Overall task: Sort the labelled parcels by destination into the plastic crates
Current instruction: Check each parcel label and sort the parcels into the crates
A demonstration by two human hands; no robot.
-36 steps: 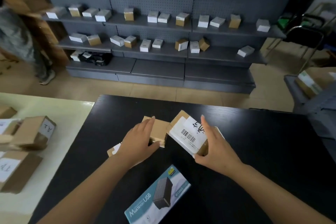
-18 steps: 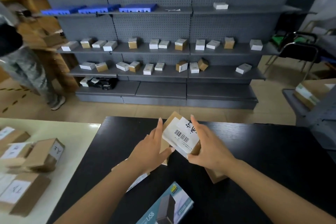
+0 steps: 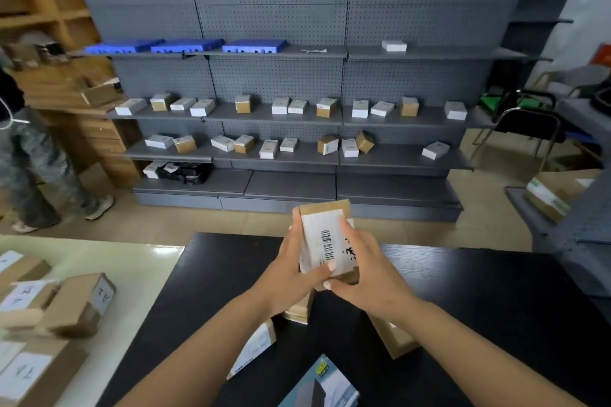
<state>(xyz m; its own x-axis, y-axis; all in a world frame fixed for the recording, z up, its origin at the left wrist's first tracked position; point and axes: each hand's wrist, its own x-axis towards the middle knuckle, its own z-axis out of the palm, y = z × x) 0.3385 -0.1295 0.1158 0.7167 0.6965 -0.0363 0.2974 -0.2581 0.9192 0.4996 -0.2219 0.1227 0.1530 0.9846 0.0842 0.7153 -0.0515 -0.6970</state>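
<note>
Parcel [image 3: 325,241] raised upright, left hand [image 3: 291,271] & right hand [image 3: 362,269] gripping.

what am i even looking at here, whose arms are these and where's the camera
There is no machine here. The camera sits on a person's head and looks forward and down, so the two bare arms are that person's own. Both the left hand and the right hand hold one brown parcel up over a black table, its white barcode label facing the camera. More parcels lie on that table under the arms, and others sit on a pale table to the left. Behind stand grey shelves with small boxes. Another person stands at far left.
</note>
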